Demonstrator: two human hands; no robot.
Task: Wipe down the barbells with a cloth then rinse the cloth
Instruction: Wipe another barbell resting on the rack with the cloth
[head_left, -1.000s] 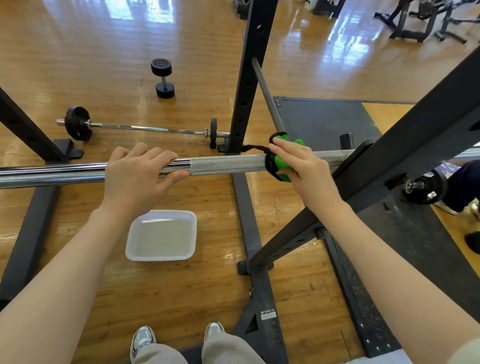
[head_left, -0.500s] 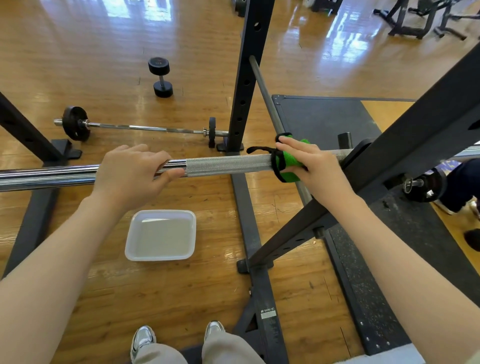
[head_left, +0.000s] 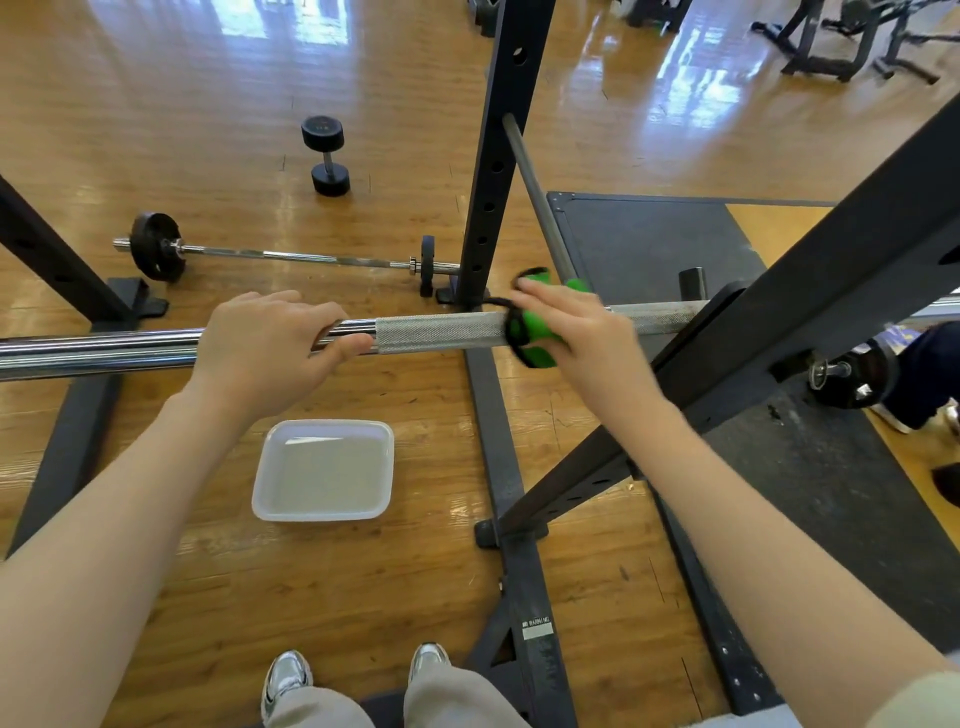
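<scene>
A chrome barbell (head_left: 441, 328) lies across the rack at waist height, with a knurled grey section in the middle. My left hand (head_left: 265, 348) grips the smooth part of the bar left of the knurling. My right hand (head_left: 576, 332) holds a green cloth with black trim (head_left: 532, 338) wrapped round the bar at the right end of the knurled section. A white tray of water (head_left: 324, 470) sits on the wooden floor below the bar.
Black rack uprights (head_left: 493, 156) and a slanted beam (head_left: 779, 322) stand close to the right hand. A second barbell (head_left: 291, 255) and a dumbbell (head_left: 326, 156) lie on the floor beyond. A black mat (head_left: 649, 244) and another person's leg (head_left: 930, 369) are at right.
My right hand slid the green cloth slightly right along the bar, then a little back left. The left hand kept its grip in the same place.
</scene>
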